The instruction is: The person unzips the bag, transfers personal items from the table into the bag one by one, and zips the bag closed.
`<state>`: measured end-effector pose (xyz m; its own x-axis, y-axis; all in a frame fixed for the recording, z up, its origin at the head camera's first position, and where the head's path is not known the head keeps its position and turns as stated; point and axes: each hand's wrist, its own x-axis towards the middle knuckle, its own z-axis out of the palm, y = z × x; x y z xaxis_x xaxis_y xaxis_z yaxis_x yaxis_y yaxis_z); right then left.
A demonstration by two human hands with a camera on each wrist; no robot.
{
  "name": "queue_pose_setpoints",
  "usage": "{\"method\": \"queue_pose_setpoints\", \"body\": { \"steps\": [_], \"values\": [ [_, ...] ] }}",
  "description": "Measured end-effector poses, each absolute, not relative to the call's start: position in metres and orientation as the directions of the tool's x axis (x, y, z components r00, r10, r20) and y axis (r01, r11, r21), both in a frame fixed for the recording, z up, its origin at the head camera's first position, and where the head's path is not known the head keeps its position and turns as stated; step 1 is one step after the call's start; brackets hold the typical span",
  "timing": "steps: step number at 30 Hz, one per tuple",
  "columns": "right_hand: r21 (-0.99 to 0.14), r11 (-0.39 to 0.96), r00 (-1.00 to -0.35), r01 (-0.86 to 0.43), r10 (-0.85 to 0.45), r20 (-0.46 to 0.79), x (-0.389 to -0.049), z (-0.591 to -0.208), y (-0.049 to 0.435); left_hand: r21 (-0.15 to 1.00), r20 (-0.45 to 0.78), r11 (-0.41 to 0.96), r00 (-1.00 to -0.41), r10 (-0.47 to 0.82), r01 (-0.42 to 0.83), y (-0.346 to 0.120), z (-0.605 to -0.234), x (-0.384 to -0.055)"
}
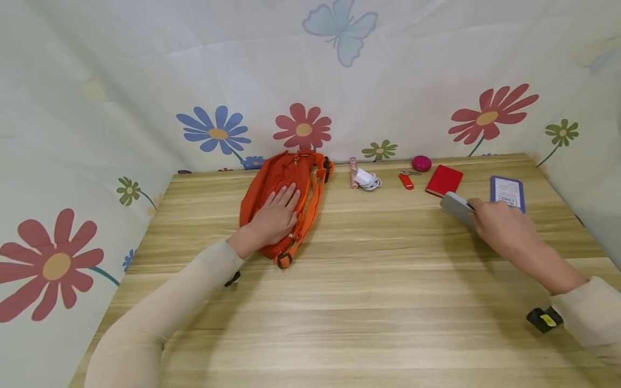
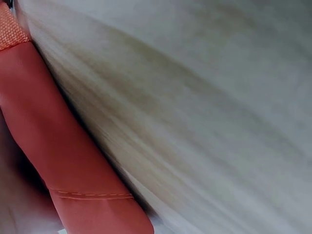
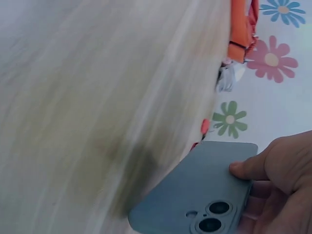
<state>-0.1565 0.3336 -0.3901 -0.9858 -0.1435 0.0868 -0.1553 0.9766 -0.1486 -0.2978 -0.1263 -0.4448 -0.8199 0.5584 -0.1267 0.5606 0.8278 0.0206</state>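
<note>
My left hand [image 1: 273, 220] lies on a red-orange fabric bag [image 1: 257, 196], its fingers stretched out over the front. The bag lies at the table's back left, with an orange strap [image 1: 315, 199] along its right side. Only an edge of the bag [image 2: 63, 141] shows in the left wrist view, and most of that hand is hidden there. My right hand [image 1: 506, 226] grips a grey-blue smartphone [image 1: 456, 209] by one side, above the table. In the right wrist view the thumb presses on the back of the smartphone [image 3: 190, 180], where two camera lenses show.
Along the back of the wooden table [image 1: 339, 302] lie a pink tube [image 1: 353, 172], a white charger with cable [image 1: 368, 180], a key with a red tag [image 1: 406, 181], a round magenta case [image 1: 421, 163], a red notebook [image 1: 444, 180] and a blue-edged card holder [image 1: 507, 189]. Flowered cloth walls surround it.
</note>
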Motion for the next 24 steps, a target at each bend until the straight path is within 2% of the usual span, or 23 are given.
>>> {"method": "queue_pose_setpoints", "body": {
  "steps": [4,10,19,24],
  "values": [
    [-0.220,0.961,-0.983,-0.168,-0.148,0.104,-0.160,-0.385,0.324,0.052,-0.110,0.828,-0.821,0.560,0.558,-0.128,-0.445,-0.300],
    [-0.316,0.938,-0.990,-0.141,-0.135,0.040,-0.167,-0.381,0.310,0.104,-0.095,0.825,-0.820,0.565,0.556,-0.131,-0.453,-0.306],
    [-0.462,0.867,-0.981,-0.184,-0.192,0.031,-0.183,-0.371,0.287,0.095,-0.081,0.821,-0.818,0.570,0.563,-0.131,-0.455,-0.305],
    [-0.589,0.798,-0.980,-0.128,-0.193,-0.048,-0.195,-0.367,0.270,0.089,-0.074,0.818,-0.815,0.574,0.568,-0.133,-0.454,-0.304]
  ]
}}
